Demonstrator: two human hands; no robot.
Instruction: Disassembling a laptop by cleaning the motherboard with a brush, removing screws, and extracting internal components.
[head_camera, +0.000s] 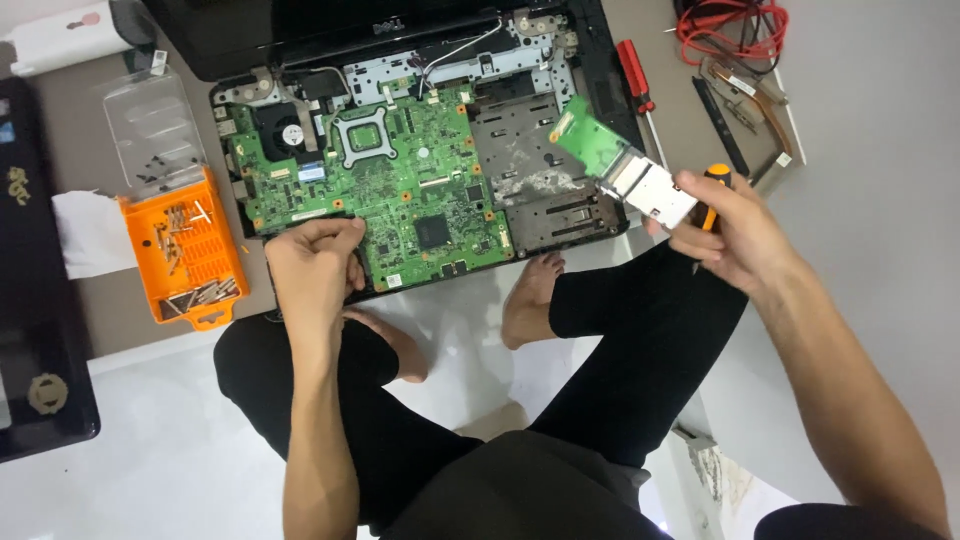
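starting at the far left, a black laptop lid (35, 300) lies flat at the edge of the view. next to it is a white tissue (92, 232), and touching that is an orange screw tray (190, 255) with small silver screws and bits inside. its clear lid (155, 125) is flipped open behind it.

then comes the open laptop base (600, 90), black, with no keyboard on top. a big green motherboard (390, 185) sits inside it, with a small black fan (285, 130) at its back left corner. the left hand (315, 265) is curled into a loose fist and rests on the front edge of the motherboard. i cannot tell if it holds anything. it hides a bit of the board's front corner.

two bare feet (530, 295) are on the white floor just in front of the laptop, with legs in black pants crossed.

to the right, the right hand (725, 235) is closed around a small green card with a silver metal slot (625, 165), lifted up over the right side of the laptop. it covers part of the base below. the same hand also grips an orange-handled screwdriver (716, 175).

behind it lie a red screwdriver (635, 75), a black strip (722, 125), and red wires (735, 30) at the top right.
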